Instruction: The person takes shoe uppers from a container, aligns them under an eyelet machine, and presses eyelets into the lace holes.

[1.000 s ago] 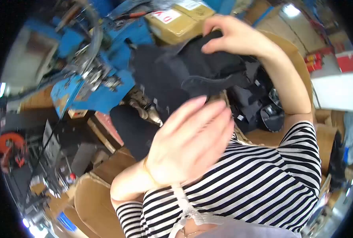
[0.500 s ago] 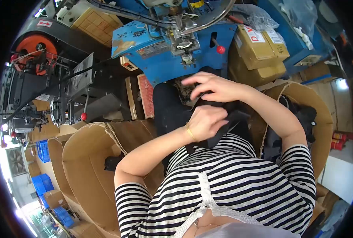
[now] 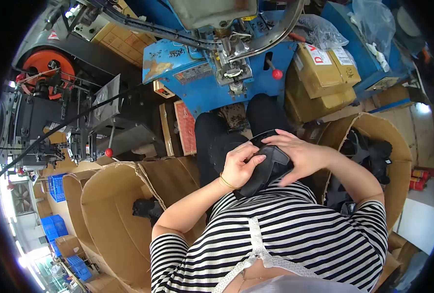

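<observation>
A black padded piece [image 3: 265, 173] with a smooth, shiny panel and a strap-like end lies over my lap, close to my striped top. Its exact kind I cannot make out. My left hand [image 3: 241, 165], with a yellow bangle at the wrist, is closed on its left edge, thumb on top. My right hand [image 3: 305, 154] rests against its right side, fingers stretched across the upper edge and thumb apart. The palm sides of both hands are hidden.
Ahead stands a blue machine [image 3: 227, 83] with a red-knobbed lever [image 3: 277, 74]. Open cardboard boxes flank me, the left [image 3: 114, 205] and right [image 3: 397, 146] both holding dark pieces. Taped cartons [image 3: 324, 73] sit at the right, and black machinery [image 3: 36, 117] at the left.
Both hands have come down closer to my body. The right hand has moved from above the lap onto the black piece, which now shows more of its shiny panel. The view has shifted slightly.
</observation>
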A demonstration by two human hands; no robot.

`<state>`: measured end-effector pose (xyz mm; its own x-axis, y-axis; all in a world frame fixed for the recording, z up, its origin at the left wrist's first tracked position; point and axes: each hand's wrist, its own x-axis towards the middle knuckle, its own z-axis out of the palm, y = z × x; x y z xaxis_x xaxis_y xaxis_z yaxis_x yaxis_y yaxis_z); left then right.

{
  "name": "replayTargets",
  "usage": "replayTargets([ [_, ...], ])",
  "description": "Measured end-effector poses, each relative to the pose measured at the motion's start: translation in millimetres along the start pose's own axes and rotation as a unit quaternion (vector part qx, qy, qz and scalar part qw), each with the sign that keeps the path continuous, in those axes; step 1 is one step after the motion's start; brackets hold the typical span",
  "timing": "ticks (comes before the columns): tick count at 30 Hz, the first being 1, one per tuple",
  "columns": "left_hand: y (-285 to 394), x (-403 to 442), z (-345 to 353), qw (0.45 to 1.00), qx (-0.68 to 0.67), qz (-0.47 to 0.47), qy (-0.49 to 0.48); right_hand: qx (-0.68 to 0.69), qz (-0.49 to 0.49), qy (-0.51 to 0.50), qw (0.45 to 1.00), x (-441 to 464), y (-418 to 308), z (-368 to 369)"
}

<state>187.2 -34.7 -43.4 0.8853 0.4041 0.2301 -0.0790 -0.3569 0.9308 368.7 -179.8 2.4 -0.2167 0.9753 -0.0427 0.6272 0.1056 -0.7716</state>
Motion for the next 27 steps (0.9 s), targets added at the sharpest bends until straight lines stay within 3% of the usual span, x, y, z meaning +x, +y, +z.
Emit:
replayTargets([
  [1, -2.2, 0.4, -0.4, 1.0, 0.013, -0.024, 0.015, -0.026, 0.06, 0.071, 0.995, 5.1, -14.9, 5.7],
  [3, -1.1, -0.5, -4.2, 0.999, 0.037, -0.035, -0.008, 0.006, 0.109, 0.117, 0.987, 12.9, -4.8, 23.6],
  [4, -1.3, 2.0, -6.4, 0.998, 0.05, -0.038, -0.018, -0.022, 0.044, 0.158, 0.986, 12.2, 3.8, 27.9],
  [8, -11.5, 9.4, -31.1, 0.986, 0.105, 0.039, -0.12, 0.039, -0.081, 0.154, 0.984, 10.7, 44.6, 21.4],
  [11, -8.5, 14.8, -35.6, 0.975, 0.148, 0.059, -0.158, 0.097, -0.029, 0.212, 0.972, 16.8, 43.0, 26.0],
  [12, -9.4, 16.7, -35.8, 0.979, 0.131, 0.037, -0.149, 0.118, 0.007, 0.165, 0.979, 15.8, 40.0, 19.6],
  [13, -4.4, 24.5, -38.6, 0.976, 0.142, 0.033, -0.164, 0.076, -0.051, 0.192, 0.977, 19.6, 34.7, 11.8],
  [15, 0.5, 38.0, -47.5, 0.975, 0.147, 0.018, -0.168, 0.056, -0.016, 0.175, 0.983, 25.4, 41.2, 7.4],
  [17, 16.6, 55.0, -59.5, 0.976, 0.15, -0.044, -0.154, 0.156, 0.035, 0.196, 0.967, 28.1, 35.4, -5.0],
  [18, 30.0, 63.5, -63.7, 0.976, 0.169, -0.035, -0.135, 0.186, -0.034, 0.235, 0.953, 35.4, 44.8, -3.5],
  [21, 68.6, 82.0, -90.1, 0.94, 0.326, 0.023, -0.097, 0.277, 0.068, 0.274, 0.919, 39.0, 44.5, -14.6],
  [23, 81.5, 92.2, -120.8, 0.916, 0.328, 0.132, -0.188, 0.39, 0.123, 0.337, 0.848, 44.1, 41.3, -17.4],
  [25, 83.0, 93.9, -116.1, 0.904, 0.363, 0.174, -0.143, 0.418, 0.13, 0.339, 0.833, 48.0, 44.9, -25.2],
  [27, 65.3, 91.4, -114.6, 0.852, 0.462, 0.216, -0.117, 0.384, 0.093, 0.346, 0.851, 57.7, 50.4, -20.3],
])
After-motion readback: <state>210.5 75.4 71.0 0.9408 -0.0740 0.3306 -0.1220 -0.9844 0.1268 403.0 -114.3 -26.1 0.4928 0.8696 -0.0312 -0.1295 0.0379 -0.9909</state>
